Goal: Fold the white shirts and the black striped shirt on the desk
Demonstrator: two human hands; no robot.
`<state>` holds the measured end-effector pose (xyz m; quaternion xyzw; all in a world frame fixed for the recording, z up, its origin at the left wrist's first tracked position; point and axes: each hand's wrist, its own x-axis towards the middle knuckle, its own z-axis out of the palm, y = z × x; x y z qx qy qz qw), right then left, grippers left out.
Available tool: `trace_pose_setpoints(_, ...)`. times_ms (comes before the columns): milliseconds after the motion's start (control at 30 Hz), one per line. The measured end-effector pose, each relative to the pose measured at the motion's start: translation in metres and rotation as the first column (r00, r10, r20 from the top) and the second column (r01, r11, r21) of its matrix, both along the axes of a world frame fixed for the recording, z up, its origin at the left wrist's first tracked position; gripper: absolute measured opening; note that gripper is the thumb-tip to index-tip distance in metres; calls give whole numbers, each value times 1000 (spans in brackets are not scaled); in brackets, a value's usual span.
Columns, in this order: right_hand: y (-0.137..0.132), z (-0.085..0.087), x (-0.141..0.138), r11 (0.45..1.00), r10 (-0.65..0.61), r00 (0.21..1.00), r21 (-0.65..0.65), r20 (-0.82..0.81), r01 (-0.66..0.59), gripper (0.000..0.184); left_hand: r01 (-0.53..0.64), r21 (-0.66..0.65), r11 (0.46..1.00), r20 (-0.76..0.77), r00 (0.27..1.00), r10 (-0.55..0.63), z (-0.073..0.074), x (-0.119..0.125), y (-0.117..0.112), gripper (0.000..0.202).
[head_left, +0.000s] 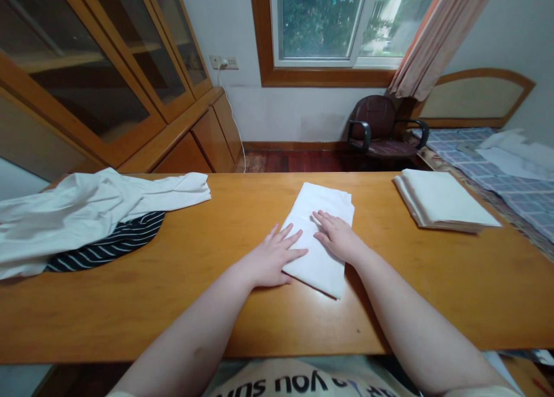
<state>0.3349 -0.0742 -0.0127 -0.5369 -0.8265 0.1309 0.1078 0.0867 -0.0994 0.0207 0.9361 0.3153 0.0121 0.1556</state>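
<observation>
White folded cloth (319, 259) lies midway along the wooden surface (130, 304) — probably light and limp, though the weave is hard to judge. The left hand (274, 259) and right hand (341, 238) rest flat on it, fingers extended, neither grip clasping anything; opposite edges should suit lifting.

1. Spread over a folded white cloth (318, 273), a person's left grip (273, 259) and right grip (340, 235) hide patches of its surface.
2. A crumpled white fabric (99, 206) runs out of frame at left, covering part of a striped cloth (112, 245).
3. Lettering (294, 384) on the person's shirt (259, 369) is cropped by the bottom edge.
4. The dim cabinet (116, 60), cropped at left and top, is hard to see into.
5. The bench (242, 212) hides the base of a dark chair (376, 120).
</observation>
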Motion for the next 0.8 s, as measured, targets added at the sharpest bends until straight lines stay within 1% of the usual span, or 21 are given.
trace_pose_setpoints(67, 1, 2, 1, 995, 94, 994, 37, -59, -92, 49, -78, -16, 997, -76, 994, 77, -2, -2, -1, 81)
trace_pose_setpoints(133, 2, 2, 1, 983, 180, 980, 41, -89, -177, 43, -153, -27, 988, -133, 980, 148, -3, -4, -1, 85)
trace_pose_setpoints(233, 3, 1, 0, 979, 203, 975, 3, -92, -204, 41, -242, -21, 970, -182, 955, 234, -2, -7, -1, 86)
trace_pose_setpoints(300, 4, 0, 0, 981, 192, 977, -17, -88, -194, 42, -259, 31, 965, -184, 948, 260, 1, -7, -2, 83)
trace_pose_setpoints(367, 5, -1, 1, 982, 186, 979, -31, -84, -189, 43, -237, 108, 966, -139, 958, 250, 5, -6, -3, 71)
trace_pose_setpoints(433, 6, -2, 2, 981, 185, 979, -43, -86, -189, 45, -209, 173, 962, -58, 973, 222, 10, -5, -3, 51)
trace_pose_setpoints(500, 7, -3, 4, 979, 190, 977, -53, -99, -196, 46, -207, 221, 953, 31, 978, 206, 16, -5, -3, 34)
trace_pose_setpoints(533, 7, -3, 4, 977, 197, 974, -57, -110, -204, 47, -206, 237, 949, 70, 978, 195, 19, -5, -3, 29)
trace_pose_setpoints(600, 7, -2, 4, 970, 221, 966, -70, -134, -232, 49, -186, 257, 948, 143, 978, 153, 24, -6, -3, 23)
trace_pose_setpoints(667, 5, -1, 3, 957, 260, 952, -89, -161, -277, 51, -132, 256, 958, 216, 973, 76, 27, -8, -2, 20)
trace_pose_setpoints(733, 4, 1, 2, 939, 300, 935, -112, -189, -325, 51, -76, 229, 971, 292, 956, 6, 27, -10, 0, 20)
trace_pose_setpoints(800, 3, 2, 0, 925, 328, 920, -127, -214, -359, 51, -52, 173, 984, 340, 940, -10, 25, -13, 4, 23)
